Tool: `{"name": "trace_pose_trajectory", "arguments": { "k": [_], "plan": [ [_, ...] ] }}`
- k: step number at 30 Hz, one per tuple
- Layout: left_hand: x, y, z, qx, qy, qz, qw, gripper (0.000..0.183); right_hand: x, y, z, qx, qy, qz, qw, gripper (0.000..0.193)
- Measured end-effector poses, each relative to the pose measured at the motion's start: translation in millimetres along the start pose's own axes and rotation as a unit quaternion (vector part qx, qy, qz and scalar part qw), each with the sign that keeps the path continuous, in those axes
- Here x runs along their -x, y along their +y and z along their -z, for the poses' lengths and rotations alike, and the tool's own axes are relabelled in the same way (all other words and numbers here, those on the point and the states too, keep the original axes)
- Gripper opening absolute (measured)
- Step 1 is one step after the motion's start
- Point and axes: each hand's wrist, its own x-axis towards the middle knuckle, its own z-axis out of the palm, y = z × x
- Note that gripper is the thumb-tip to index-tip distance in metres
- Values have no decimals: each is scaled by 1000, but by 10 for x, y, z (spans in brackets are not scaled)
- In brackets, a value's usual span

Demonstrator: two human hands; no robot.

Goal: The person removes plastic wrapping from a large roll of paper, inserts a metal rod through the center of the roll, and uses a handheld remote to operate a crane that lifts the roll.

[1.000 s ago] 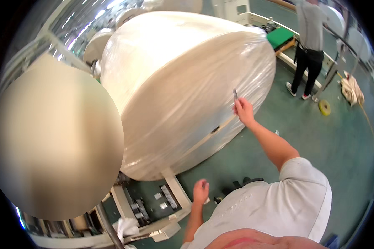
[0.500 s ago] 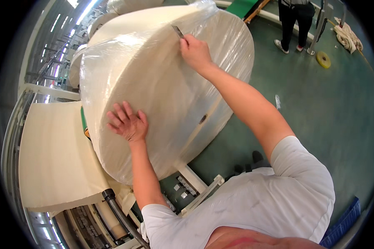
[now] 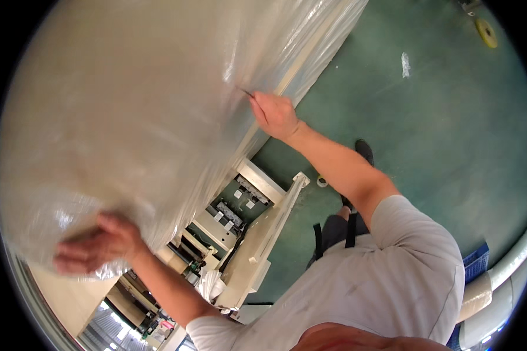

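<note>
A huge cream-coloured roll point(image 3: 129, 105), covered in clear plastic film point(image 3: 228, 64), fills the left and upper part of the head view. My right hand point(image 3: 275, 114) grips a thin knife point(image 3: 245, 92); its blade points at the film on the roll's flat end face, and its handle is mostly hidden in my fist. My left hand point(image 3: 102, 245), smeared by motion, lies with fingers stretched on or close against the film at the roll's lower edge.
Below the roll is a cream machine frame point(image 3: 263, 248) with metal parts. On the green floor point(image 3: 427, 140) are a scrap of film point(image 3: 405, 65), a yellow ring-shaped roll point(image 3: 486, 33) and a small white roll point(image 3: 322, 181). A blue crate-like object point(image 3: 476, 261) is at lower right.
The view has moved closer to the roll and lower. My right hand with the knife has come down the end face; my left hand has moved down and left to the lower edge.
</note>
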Motion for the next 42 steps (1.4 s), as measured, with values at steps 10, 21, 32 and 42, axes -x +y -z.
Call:
{"name": "trace_pose_trajectory", "arguments": {
  "k": [10, 21, 32, 42],
  "plan": [
    [227, -93, -93, -60, -17, -34, 997, 85, 2792, 1517, -191, -11, -161, -219, 962, 15],
    [259, 383, -312, -39, -15, -101, 994, 78, 4773, 3539, -727, -157, 67, -883, 437, 20],
    [104, 129, -438, -90, 12, -166, 982, 72, 4016, 3870, -1494, -282, 233, -886, 285, 25],
    [198, -54, -57, -38, 34, -17, 999, 73, 1493, 564, -292, -478, 66, -829, 282, 9]
  ]
}}
